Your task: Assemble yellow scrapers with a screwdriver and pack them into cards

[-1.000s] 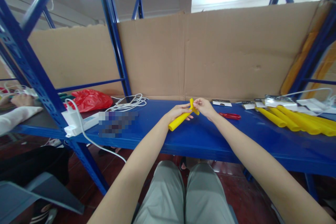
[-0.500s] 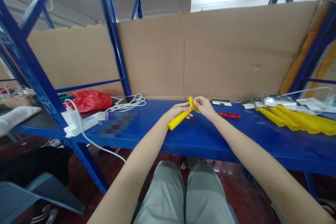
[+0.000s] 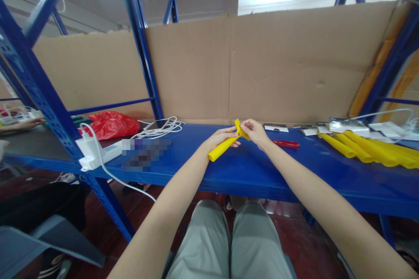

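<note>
My left hand (image 3: 223,137) is wrapped round a yellow tube (image 3: 218,151), whose open round end points toward me. At the tube's far end is a yellow crosswise piece (image 3: 238,124); whether it is a separate part I cannot make out. The fingers of my right hand (image 3: 255,132) pinch that far end from the right side. Both hands are just above the blue tabletop (image 3: 248,170). To the right of my right hand lies a slim red tool (image 3: 286,144), its kind unclear.
Several yellow tubes (image 3: 366,150) lie in a row at right, before silvery packets (image 3: 348,125). A white power strip (image 3: 113,151), coiled white cable (image 3: 165,128) and red plastic bag (image 3: 113,125) are at left. Cardboard (image 3: 278,65) stands behind. Another person's arm (image 3: 24,125) shows far left.
My hands and the yellow tube have barely shifted. At the far left, the other person's arm has moved, and the white shape near it has drawn back toward the frame's edge.
</note>
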Demonstrator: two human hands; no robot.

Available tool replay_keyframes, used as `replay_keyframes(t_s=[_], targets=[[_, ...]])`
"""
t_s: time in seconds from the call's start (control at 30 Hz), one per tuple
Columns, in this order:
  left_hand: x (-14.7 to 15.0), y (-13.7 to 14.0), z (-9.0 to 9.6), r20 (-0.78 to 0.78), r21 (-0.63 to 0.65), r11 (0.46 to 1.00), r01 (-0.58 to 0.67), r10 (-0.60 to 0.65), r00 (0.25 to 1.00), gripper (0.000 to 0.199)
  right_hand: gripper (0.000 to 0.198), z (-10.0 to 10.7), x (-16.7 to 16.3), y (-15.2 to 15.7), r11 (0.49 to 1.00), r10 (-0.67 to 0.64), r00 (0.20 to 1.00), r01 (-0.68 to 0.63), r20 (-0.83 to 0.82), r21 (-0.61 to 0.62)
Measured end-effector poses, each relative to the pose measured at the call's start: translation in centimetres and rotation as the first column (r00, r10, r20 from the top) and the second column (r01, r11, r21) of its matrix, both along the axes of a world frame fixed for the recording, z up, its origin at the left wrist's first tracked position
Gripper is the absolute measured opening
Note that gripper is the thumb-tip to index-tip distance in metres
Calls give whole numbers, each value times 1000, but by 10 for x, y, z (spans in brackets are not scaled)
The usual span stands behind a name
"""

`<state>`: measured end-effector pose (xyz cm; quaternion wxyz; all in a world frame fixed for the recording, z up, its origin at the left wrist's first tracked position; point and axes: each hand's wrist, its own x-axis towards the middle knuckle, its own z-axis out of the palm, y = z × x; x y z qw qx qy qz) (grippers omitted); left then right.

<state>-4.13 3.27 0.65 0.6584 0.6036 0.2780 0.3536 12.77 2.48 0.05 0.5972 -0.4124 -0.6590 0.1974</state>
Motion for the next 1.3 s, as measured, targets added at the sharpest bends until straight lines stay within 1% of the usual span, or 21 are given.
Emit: replay_keyframes(t_s=[0.27,0.4,0.63,0.77,0.87,0.93,1.0,1.07,1.17,1.23,1.3], targets=[[0,-2,0,5,19,1000,14,-14,1000,61,20,0,3,0,999,35,999,-35,-4,5],[-1,-3,1,0,23,999,29,-29,1000,60,24,-1,4,2,1000,29,999,-29,-18,3],[-1,-4,2,8,-3,999,36,-36,999,64,20,0,6,-1,999,47,999,-47,-8,-14],[-1,-4,2,9,3,999,34,-34,999,62,18,0,5,-1,1000,24,1000,-24,9,-15],[-2,-5,2,0,19,999,41,-41,999,61,17,-1,5,3,999,-36,999,35,-6,-28],[-2,-5,2,-18,27,999,41,-41,999,61,18,-2,5,6,995,-90,995,88,-42,-51],[-2,-4,2,-38,39,999,36,-34,999,60,19,-3,5,7,990,-108,992,100,-73,-99],[-1,-4,1,-60,58,998,29,-25,998,60,15,-2,6,5,983,-53,996,39,-75,-179],[-1,-3,-2,-94,98,995,26,-16,995,60,5,1,6,0,953,39,997,-58,-69,-297],[0,-2,-3,-106,128,991,28,-14,994,60,2,2,6,-4,943,44,996,-66,-74,-326],[0,-2,-4,-111,154,988,32,-15,994,59,3,4,6,-6,939,42,996,-66,-77,-337]])
